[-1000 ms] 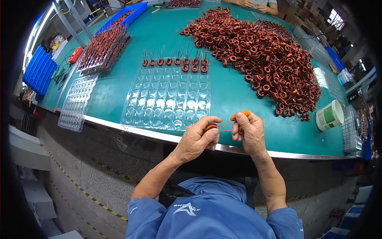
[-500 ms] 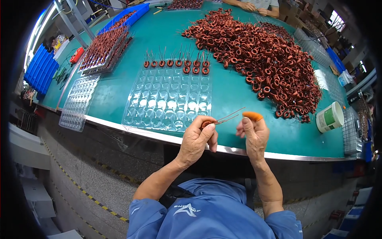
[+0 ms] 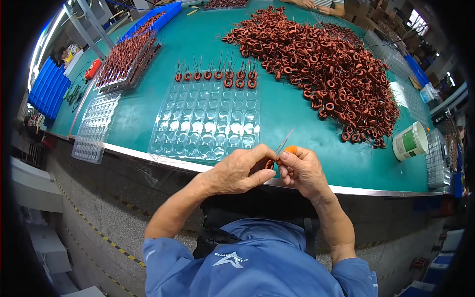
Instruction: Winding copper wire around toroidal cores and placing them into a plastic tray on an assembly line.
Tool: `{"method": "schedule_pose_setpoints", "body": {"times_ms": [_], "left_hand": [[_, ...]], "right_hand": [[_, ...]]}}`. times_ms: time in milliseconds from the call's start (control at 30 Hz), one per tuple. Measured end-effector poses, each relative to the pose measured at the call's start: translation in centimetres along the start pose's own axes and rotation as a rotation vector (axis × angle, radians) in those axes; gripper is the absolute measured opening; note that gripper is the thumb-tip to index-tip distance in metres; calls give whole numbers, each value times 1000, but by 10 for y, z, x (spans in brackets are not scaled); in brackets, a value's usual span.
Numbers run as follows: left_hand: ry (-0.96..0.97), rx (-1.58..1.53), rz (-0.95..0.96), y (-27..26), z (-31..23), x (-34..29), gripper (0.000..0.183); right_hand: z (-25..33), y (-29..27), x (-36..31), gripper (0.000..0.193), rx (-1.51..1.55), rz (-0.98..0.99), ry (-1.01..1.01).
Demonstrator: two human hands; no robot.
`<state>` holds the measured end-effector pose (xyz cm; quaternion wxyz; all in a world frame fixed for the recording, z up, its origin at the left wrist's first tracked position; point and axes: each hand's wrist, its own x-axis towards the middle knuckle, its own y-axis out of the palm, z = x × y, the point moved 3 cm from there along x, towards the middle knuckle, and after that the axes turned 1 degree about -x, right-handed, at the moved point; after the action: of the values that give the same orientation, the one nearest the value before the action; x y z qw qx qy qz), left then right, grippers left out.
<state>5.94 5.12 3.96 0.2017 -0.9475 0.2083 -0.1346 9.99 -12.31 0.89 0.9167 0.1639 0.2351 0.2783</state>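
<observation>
Near the table's front edge my left hand [image 3: 236,171] holds a small reddish-brown wire-wound ring coil [image 3: 269,164] between thumb and fingers. Its thin wire leads [image 3: 285,140] stick up to the right. My right hand [image 3: 308,173] has come against the coil and pinches the base of the leads; an orange finger cot [image 3: 291,149] covers its index finger. The exact contact is partly hidden by the fingers. Just beyond my left hand lies a clear plastic tray [image 3: 166,126] with round pockets. Several coils [image 3: 218,75] sit in its far pockets, leads pointing away.
A large heap of coils [image 3: 326,74] covers the right side of the green table [image 3: 292,116]. At right stands a white-and-green tub [image 3: 410,142]. Stacked full trays [image 3: 126,64], an unfilled tray [image 3: 96,121] and blue bins [image 3: 48,89] are leftward. Another person's hands [image 3: 324,10] work across the table.
My right hand has moved left to meet the coil and closed at its leads. My left hand has turned, the coil shifting slightly right and down, its leads now pointing more upward.
</observation>
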Motion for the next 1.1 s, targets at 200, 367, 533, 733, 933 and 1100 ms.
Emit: {"method": "schedule_pose_setpoints", "body": {"times_ms": [200, 367, 533, 733, 933, 1100], "left_hand": [[30, 299, 112, -6, -10, 1, 23], [238, 662, 91, 4, -4, -1, 22], [147, 542, -200, 13, 10, -3, 24], [8, -774, -303, 31, 10, -10, 25], [6, -715, -359, 37, 19, -6, 24], [-32, -808, -365, 38, 14, -9, 20]], "right_hand": [[5, -3, 10, 22, -85, 115, 60], [6, -8, 14, 21, -337, 62, 8], [12, 15, -4, 20, -1014, -289, -684], [14, 6, -7, 15, -355, -120, -477], [17, 9, -8, 13, -640, -155, -690], [15, 19, -10, 10, -764, -127, -841]]}}
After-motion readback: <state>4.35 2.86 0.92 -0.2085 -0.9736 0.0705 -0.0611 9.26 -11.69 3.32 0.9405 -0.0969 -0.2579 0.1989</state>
